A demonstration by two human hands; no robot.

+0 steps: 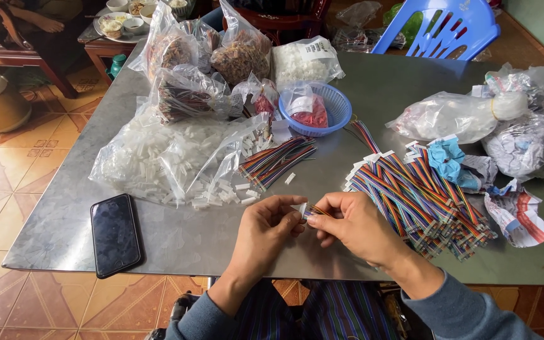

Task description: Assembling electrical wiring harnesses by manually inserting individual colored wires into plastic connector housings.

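- Head view: the left hand [266, 223] and right hand [351, 223] meet over the near edge of the grey bench [177, 239], fingertips pressed together around a small white connector [301, 208] and the end of a short rainbow ribbon cable [316, 211].
- The left hand pinches the white connector between thumb and fingers; the right hand pinches the cable's striped end just beside it, the two pieces touching between the hands.
- Just right of the right hand lies a large heap of finished rainbow cables [420, 195], their white-tipped ends pointing away from the person.
- Ahead of the hands sits a smaller bundle of loose rainbow cables [277, 162], with stray white connectors [221, 192] spilling from an open clear bag [158, 157].
- A black phone [115, 234] lies face up, well left of the hands, near the bench's edge.
- Farther back stand a blue plastic basket [325, 108] holding a bag of red parts, and several clear bags of brown and white parts [240, 53].
- At the right lie crumpled plastic bags [473, 116] and torn paper.
- A blue plastic chair [442, 28] stands beyond the bench.
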